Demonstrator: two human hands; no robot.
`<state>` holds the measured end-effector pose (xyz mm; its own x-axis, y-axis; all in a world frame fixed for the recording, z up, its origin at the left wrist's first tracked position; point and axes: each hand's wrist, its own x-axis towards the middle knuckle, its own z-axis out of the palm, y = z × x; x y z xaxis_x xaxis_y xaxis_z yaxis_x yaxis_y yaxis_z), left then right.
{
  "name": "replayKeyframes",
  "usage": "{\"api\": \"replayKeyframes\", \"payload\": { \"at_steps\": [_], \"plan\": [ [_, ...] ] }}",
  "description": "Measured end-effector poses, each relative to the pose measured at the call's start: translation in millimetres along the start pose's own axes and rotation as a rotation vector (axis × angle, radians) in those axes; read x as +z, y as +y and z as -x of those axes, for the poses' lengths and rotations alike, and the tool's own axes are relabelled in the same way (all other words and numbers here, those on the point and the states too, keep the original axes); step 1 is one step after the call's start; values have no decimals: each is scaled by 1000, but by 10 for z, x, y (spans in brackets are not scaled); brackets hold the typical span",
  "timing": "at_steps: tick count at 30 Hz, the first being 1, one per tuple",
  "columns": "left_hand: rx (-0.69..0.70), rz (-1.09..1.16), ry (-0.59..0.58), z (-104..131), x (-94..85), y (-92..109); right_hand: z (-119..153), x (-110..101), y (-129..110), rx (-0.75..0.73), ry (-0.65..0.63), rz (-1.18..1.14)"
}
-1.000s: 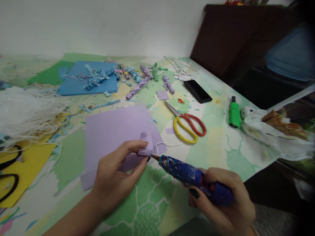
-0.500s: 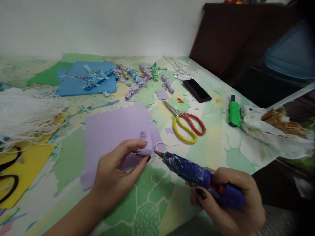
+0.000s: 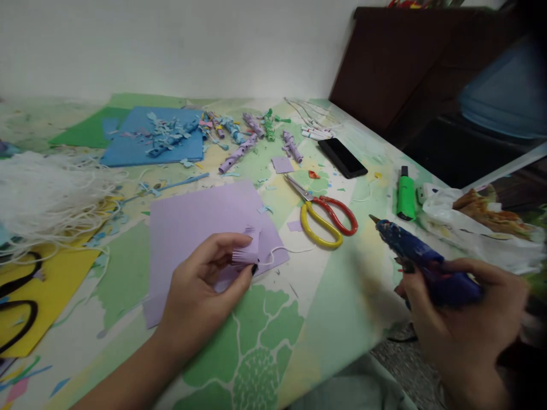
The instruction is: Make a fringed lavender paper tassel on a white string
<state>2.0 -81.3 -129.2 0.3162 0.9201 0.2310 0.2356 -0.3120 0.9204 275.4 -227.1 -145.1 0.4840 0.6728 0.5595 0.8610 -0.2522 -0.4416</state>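
Observation:
Between thumb and fingers, my left hand [image 3: 209, 285] pinches a small fringed strip of purple paper [image 3: 247, 250]. A white string [image 3: 294, 250] runs from the strip's right end across the table. Beneath lies a larger purple paper sheet [image 3: 188, 216]. Off to the right, my right hand [image 3: 465, 313] is wrapped around a blue, glue-smeared hot glue gun [image 3: 410, 245], its nozzle pointing up and left, apart from the paper. Scissors [image 3: 320, 210] with one red and one yellow handle lie between the strip and the glue gun, blades pointing away.
Behind are rolled paper pieces [image 3: 239, 154], a blue paper stack [image 3: 128, 142] under scraps, and a black phone [image 3: 342, 158]. White string [image 3: 51, 199] is heaped at left over yellow paper [image 3: 64, 296]. A green highlighter-like object [image 3: 405, 196] and plastic bag [image 3: 470, 239] sit near the right edge.
My right hand has carried the glue gun to the right, away from the strip's end. My left hand has shifted slightly left and still holds the strip.

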Motion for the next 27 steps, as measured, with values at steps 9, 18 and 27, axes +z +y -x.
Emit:
{"api": "replayKeyframes", "payload": {
  "at_steps": [9,18,27],
  "plan": [
    [-113,108,2,-11,-1,-10,-213,5,77,-118,-276,340],
    [-96,95,0,4,-10,-26,-192,-47,-205,-213,-170,297],
    [-97,110,-25,-8,-4,5,-189,398,-1191,-411,-444,-504]
  ]
}}
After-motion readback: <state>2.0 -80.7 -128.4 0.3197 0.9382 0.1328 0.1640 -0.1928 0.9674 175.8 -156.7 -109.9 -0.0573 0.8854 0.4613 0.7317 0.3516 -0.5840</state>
